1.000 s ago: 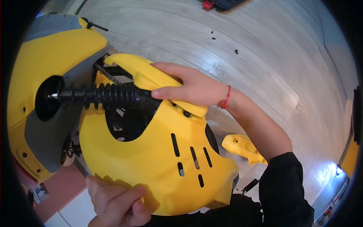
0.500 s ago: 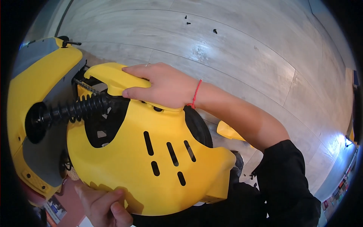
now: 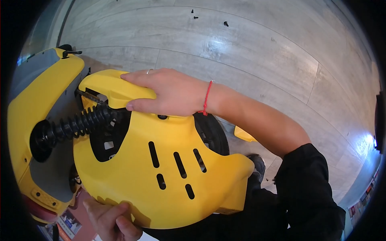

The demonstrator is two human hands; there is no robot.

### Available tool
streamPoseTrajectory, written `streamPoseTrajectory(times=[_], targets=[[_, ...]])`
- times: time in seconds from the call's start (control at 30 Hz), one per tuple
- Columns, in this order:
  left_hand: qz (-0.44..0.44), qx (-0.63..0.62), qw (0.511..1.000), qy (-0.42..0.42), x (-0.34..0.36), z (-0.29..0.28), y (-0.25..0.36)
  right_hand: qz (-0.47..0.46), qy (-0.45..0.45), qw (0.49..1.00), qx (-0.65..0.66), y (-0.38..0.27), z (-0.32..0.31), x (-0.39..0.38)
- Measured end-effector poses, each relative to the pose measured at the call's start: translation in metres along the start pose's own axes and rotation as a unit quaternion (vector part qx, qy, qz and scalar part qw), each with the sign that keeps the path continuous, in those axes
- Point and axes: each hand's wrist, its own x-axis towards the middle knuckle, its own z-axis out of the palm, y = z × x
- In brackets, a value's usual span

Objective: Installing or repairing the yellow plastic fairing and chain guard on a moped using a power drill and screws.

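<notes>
A large yellow plastic cover [image 3: 161, 176] with several dark slots fills the middle of the view. My right hand [image 3: 165, 94], with a red string on its wrist, grips the cover's upper handle-like edge. My left hand [image 3: 110, 219] holds the cover's lower edge from underneath, only partly visible. A black ribbed hose [image 3: 76, 124] runs from inside the cover's round opening to the yellow and grey machine body [image 3: 40, 104] at the left. A black round part [image 3: 211, 132] shows behind the cover.
The grey wood-look floor [image 3: 257, 56] spreads behind, with small black screws [image 3: 196, 17] lying far off. Another yellow piece [image 3: 243, 134] peeks out under my right forearm. A reddish surface with printed paper [image 3: 66, 223] lies at the lower left.
The view has shifted, so the cover and machine sit lower and more to the right. My right hand slid along the cover's top edge; both hands keep their hold.
</notes>
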Motion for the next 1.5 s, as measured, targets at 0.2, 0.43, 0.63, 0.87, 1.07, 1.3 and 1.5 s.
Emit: streamPoseTrajectory(times=[0.2, 0.43, 0.63, 0.87, 1.07, 1.3, 1.5], targets=[[0.007, 0.004, 1.0, -0.003, 0.002, 0.003, 0.0, 0.12, -0.035, 0.992, 0.02, -0.014, -0.005, -0.003], [-0.014, 0.003, 1.0, 0.027, -0.002, 0.005, -0.002, 0.092, -0.031, 0.995, -0.014, -0.022, -0.001, 0.002], [-0.029, -0.004, 0.999, 0.017, -0.001, 0.001, 0.003, 0.035, -0.02, 0.999, -0.012, -0.012, 0.002, 0.0], [-0.017, -0.036, 0.999, -0.008, 0.0, -0.002, -0.001, 0.026, -0.004, 1.0, -0.007, -0.007, 0.003, -0.004], [0.007, -0.011, 0.998, -0.061, 0.004, -0.01, -0.001, 0.019, 0.021, 0.997, 0.077, 0.004, 0.001, -0.012], [-0.026, -0.024, 0.999, -0.041, 0.002, -0.004, -0.001, 0.06, -0.023, 0.995, 0.073, -0.011, -0.007, -0.012], [-0.035, -0.042, 0.998, -0.032, 0.004, -0.003, 0.003, -0.048, 0.069, 0.996, -0.019, -0.003, 0.005, -0.016]])
